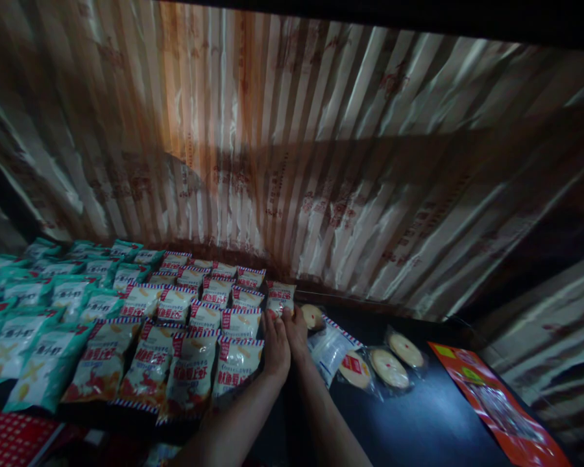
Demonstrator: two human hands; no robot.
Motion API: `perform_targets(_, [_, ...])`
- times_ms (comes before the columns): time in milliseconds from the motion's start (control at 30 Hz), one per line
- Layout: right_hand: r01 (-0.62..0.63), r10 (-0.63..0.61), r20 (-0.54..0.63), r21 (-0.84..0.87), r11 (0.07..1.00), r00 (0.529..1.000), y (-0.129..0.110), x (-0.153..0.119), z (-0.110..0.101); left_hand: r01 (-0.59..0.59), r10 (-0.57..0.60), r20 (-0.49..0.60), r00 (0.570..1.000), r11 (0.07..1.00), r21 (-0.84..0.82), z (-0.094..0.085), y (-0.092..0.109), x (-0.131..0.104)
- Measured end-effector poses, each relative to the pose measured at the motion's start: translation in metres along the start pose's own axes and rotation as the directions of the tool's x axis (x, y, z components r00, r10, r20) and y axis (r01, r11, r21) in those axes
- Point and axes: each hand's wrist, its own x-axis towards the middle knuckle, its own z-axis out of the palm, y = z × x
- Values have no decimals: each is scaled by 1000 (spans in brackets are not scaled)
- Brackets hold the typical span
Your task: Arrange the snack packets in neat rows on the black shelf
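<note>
Both of my hands reach forward to a small snack bag (280, 296) at the back right of the rows of red-and-white snack bags (193, 366). My left hand (276, 347) is closed at the bag's lower edge, its fingers held together. Close beside it, my right hand (296, 332) is closed at the bag's lower right corner. The bag stands nearly upright between my fingertips and the back wall. To the right of my right hand lies a blue-and-white bag (331, 350), back side up.
Teal snack bags (68, 295) fill the left side. Round wrapped biscuits (388, 368) and an orange packet (499, 405) lie on the dark shelf (418, 421) at right. Pleated printed sheeting (321, 162) hangs behind. A red-and-white checked item (12, 438) is at bottom left.
</note>
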Motion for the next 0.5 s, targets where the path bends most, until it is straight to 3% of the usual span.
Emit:
perform_targets(300, [-9, 7, -82, -26, 1000, 997, 14, 16, 17, -95, 94, -34, 995, 995, -27, 1, -1, 15])
perform_targets(500, [-6, 2, -93, -37, 999, 996, 16, 24, 24, -67, 60, -90, 994, 995, -76, 4, 2, 22])
